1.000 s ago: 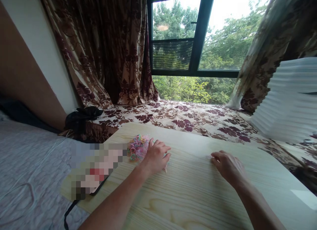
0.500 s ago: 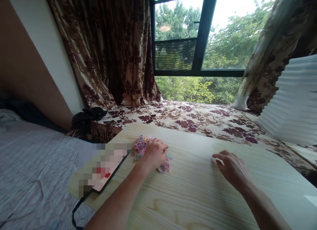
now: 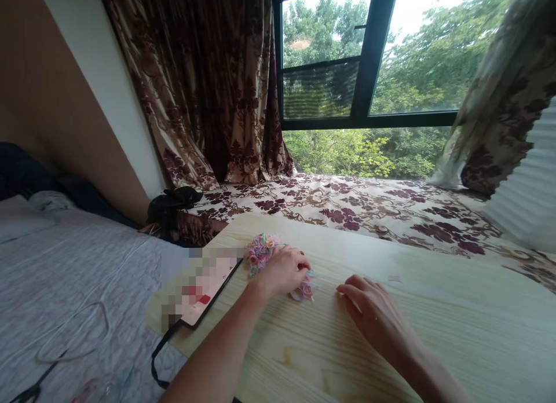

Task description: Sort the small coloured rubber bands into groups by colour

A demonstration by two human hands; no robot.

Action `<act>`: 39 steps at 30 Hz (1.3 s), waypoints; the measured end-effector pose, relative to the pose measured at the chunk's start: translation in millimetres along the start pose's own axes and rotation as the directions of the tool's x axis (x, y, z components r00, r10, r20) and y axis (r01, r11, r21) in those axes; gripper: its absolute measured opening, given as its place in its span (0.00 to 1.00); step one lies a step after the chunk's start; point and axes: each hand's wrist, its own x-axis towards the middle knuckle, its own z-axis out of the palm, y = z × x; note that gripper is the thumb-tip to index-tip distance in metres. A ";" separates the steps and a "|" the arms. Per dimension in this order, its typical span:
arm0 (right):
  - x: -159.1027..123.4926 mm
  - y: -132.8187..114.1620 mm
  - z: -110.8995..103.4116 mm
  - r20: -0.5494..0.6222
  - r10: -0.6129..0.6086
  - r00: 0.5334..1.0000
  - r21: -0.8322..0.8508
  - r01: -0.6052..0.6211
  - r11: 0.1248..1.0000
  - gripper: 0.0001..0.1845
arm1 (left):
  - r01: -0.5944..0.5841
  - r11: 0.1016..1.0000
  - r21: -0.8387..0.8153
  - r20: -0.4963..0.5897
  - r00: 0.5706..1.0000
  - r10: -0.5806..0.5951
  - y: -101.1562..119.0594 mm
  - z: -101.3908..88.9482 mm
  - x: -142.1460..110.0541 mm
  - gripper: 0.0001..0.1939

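Note:
A heap of small pastel hair ties [image 3: 259, 255] lies near the far left part of the pale wooden table [image 3: 347, 345]. Over its right side rests my left hand [image 3: 284, 270], with curled fingers; what is in them, if anything, is hidden. More hair ties [image 3: 306, 290] spill out just in front of that hand. My right hand [image 3: 369, 304] is low over the middle of the table, to the right of the heap, fingers loosely bent and nothing visible in them. Beyond it, a small pinkish hair tie [image 3: 394, 278] lies alone on the wood.
At the table's left edge is a tablet-like device [image 3: 208, 293], partly blurred, with a black strap [image 3: 157, 356]. A bed [image 3: 87, 287] with white cables stands on the left. Behind the table, a floral-covered window ledge [image 3: 313, 197] runs below the window.
My right hand has moved left toward the heap, and a pinkish hair tie now shows on the table where it was. My left hand stays at the heap. The view has turned slightly left.

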 end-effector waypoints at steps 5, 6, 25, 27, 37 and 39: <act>-0.8 0.9 0.3 0.015 0.013 1.000 0.013 -0.013 1.000 0.15 | 0.001 1.000 0.019 0.024 1.000 -0.002 6.6 -2.3 -1.7 0.08; -0.9 0.6 0.5 0.014 0.013 1.000 0.013 -0.013 1.000 0.15 | -0.005 1.000 0.029 0.034 0.999 0.004 7.6 -1.7 -2.0 0.08; -0.2 -4.1 -3.8 0.015 0.037 0.999 0.040 -0.038 0.999 0.15 | 0.005 0.975 -0.222 -0.025 1.000 -0.011 15.4 0.7 -3.1 0.07; -0.2 -3.2 -2.1 0.019 0.044 0.999 0.078 -0.045 0.996 0.16 | 0.040 0.924 -0.380 0.020 0.999 -0.035 17.1 2.1 -2.1 0.09; 2.6 -7.7 5.4 -0.174 0.114 0.978 0.306 -0.056 0.950 0.16 | 0.223 0.702 -0.676 0.201 0.973 -0.115 21.6 5.6 1.2 0.13; 3.5 -10.2 5.4 -0.202 0.145 0.969 0.351 -0.066 0.934 0.16 | 0.221 0.688 -0.691 0.210 0.973 -0.101 22.2 6.1 1.2 0.13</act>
